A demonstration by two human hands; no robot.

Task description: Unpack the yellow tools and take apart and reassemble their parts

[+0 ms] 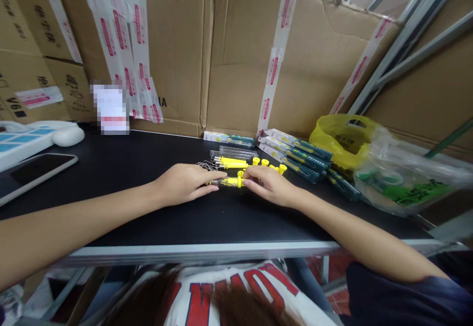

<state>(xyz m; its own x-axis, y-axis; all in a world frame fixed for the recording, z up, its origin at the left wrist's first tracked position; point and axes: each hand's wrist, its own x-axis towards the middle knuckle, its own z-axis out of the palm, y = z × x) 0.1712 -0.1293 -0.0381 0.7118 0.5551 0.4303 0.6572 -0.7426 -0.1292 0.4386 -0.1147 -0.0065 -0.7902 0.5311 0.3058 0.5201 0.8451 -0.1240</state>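
Low over the front middle of the black tabletop, my left hand (185,182) closes on the left end of a pen-shaped tester (229,182) with a clear body and a yellow end. My right hand (269,184) pinches its yellow right end. The tester lies level between the fingertips, which hide both its ends. Just behind it are yellow tapered parts (233,162) with metal ends. Several small yellow caps (265,162) stand behind my right hand. A tangle of thin grey wire (207,166) sits behind my left fingers. Clear tubes (238,152) lie farther back.
Several printed boxes (295,151) are stacked at the back right, with one box (229,139) against the cardboard wall (244,70). A yellow bag (342,136) and a clear plastic bag (410,178) stand right. At left lie a phone (37,173) and a white-and-blue power strip (29,141).
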